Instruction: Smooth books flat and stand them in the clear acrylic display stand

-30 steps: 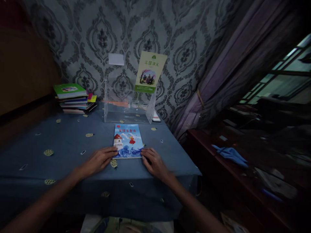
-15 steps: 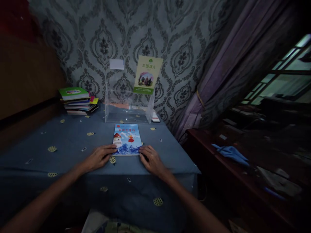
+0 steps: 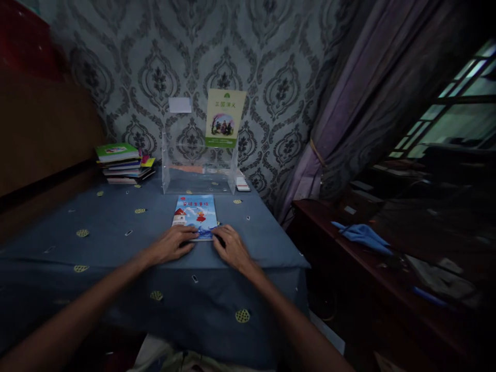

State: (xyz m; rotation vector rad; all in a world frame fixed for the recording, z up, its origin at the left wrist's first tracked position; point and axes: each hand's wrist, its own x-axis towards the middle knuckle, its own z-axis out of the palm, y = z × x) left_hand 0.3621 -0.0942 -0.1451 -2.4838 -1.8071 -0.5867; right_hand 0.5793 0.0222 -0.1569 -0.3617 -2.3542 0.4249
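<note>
A blue paperback book (image 3: 197, 209) with red Chinese lettering, a red-roofed tower and a small red figure lies flat on the table, cover up. My left hand (image 3: 176, 244) rests at its lower left, with stretched fingers lying on the bottom of the cover. At the lower right corner is my right hand (image 3: 230, 245), its fingertips touching the book's edge and its thumb apart from the fingers. Behind the book stands a clear acrylic rack (image 3: 197, 181). A cream and green book (image 3: 225, 119) shows upright at the rack's right side.
Several books form a stack (image 3: 118, 163) at the back left. A white label (image 3: 180, 105) shows above the rack's left side. The patterned blue cloth (image 3: 112, 222) covers the table. To the right are a purple curtain (image 3: 310, 165) and a dark red surface with a blue cloth (image 3: 362, 236).
My left hand has moved inward, its fingers now lying over the cover's lower part instead of at its left edge. My right hand stays at the right corner. The view has shifted slightly.
</note>
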